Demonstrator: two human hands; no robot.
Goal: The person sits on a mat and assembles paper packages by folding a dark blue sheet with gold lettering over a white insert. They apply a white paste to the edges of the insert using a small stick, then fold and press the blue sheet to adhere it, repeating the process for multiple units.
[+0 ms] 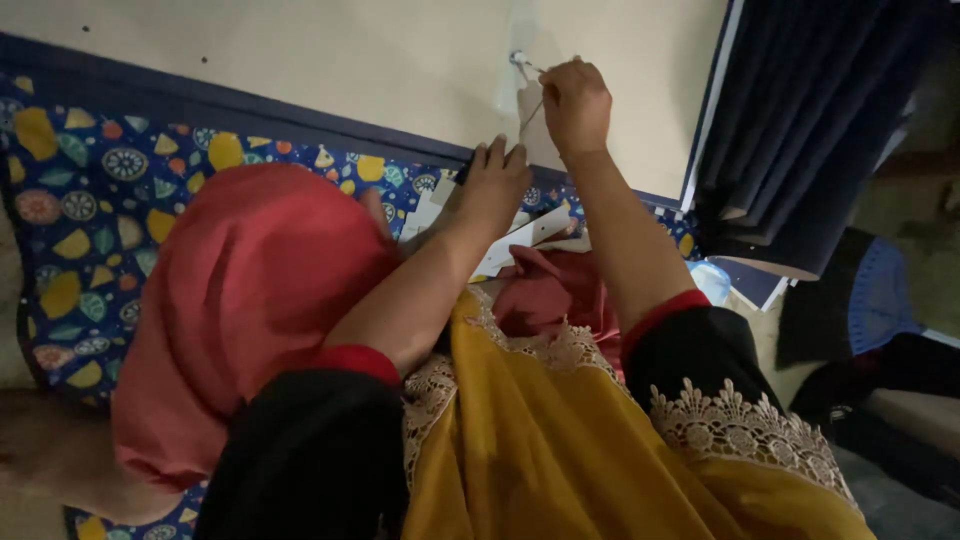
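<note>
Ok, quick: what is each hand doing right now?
Left hand: open, fingers spread, pressing on white paper.
Right hand: closed, pinching a thin metal tool.

One head-worn camera looks steeply down and forward from close above the person's arms toward a pale wall

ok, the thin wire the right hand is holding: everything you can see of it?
The wire is thin, pale and metallic-looking. It runs slanted from a small fitting on the cream wall down toward the left hand. The right hand pinches it near the top with its fingers. Its lower end goes out of sight behind the left hand. Whether the left hand grips it cannot be told.
</note>
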